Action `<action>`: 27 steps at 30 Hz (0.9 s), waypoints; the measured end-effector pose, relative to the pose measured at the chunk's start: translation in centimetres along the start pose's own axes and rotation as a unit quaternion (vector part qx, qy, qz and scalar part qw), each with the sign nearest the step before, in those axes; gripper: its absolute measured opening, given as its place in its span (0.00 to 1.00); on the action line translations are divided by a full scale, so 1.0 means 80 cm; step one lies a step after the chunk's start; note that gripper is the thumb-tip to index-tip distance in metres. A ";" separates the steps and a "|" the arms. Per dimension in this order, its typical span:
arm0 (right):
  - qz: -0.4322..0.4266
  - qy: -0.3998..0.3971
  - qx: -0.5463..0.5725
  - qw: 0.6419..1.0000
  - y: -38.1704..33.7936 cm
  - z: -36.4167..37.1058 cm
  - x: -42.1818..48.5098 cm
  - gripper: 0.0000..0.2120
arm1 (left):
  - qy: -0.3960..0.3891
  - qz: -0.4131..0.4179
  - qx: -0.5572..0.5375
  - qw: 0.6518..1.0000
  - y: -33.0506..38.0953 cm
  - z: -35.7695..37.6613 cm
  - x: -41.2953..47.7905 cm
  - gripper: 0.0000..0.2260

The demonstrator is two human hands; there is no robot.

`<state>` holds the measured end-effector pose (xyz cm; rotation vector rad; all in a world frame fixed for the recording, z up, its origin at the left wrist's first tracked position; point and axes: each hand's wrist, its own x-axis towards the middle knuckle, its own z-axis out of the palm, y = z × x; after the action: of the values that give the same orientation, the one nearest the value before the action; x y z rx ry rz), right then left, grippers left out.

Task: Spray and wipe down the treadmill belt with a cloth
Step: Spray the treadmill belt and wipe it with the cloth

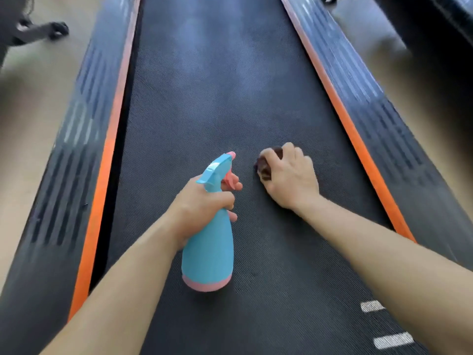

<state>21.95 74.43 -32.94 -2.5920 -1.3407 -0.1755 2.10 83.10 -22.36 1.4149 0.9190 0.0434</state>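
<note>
— Where is the bottle [209,252]?

— In the left hand [202,204]. The fingers are curled round its thin neck just under the blue spray head, and at least one fingertip lies on the pink trigger [230,181]. The nozzle points up the belt [217,98], away from the person.

— Is it standing on the belt?

— Hard to say. It tilts forward over the middle of the belt, pink base nearest the camera, but I can't tell whether the base touches the surface or hangs just above it.

— And the cloth [265,167]?

— Down on the belt, just right of the spray head. It is dark, brownish and bunched up. The right hand [290,181] lies on top of it, knuckles up and fingers curled over it, so only its left edge shows past the fingertips.

— Are the two hands touching?

— No, near each other but apart, with a strip of bare belt between them.

— What else is there?

— An orange strip runs along each side of the belt, left [107,175] and right [353,129], with a dark ribbed rail outside each [71,149] [384,111]. Two short white marks [371,306] [393,340] sit on the belt near the right forearm. A pale floor [30,98] shows at left, with a dark wheeled base [41,29] on it at the top corner.
</note>
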 end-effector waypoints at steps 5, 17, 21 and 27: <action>-0.142 -0.035 0.024 0.989 0.009 0.000 -0.042 0.20 | 0.020 0.005 0.001 1.000 0.003 -0.020 0.007 0.19; -0.136 -0.015 0.049 0.989 -0.031 0.007 -0.046 0.18 | 0.038 -0.012 0.023 0.999 -0.007 -0.051 0.004 0.21; -0.136 -0.006 0.035 0.990 -0.020 0.014 0.002 0.18 | 0.043 -0.016 0.003 0.999 -0.005 -0.053 0.005 0.17; 0.031 -0.026 0.023 0.999 -0.041 0.026 0.091 0.19 | 0.032 0.003 0.026 0.999 -0.012 -0.055 -0.005 0.27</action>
<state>23.46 82.54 -33.03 -2.6127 -1.2650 -0.0667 -1.10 86.28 -22.49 1.4715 0.9751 0.0702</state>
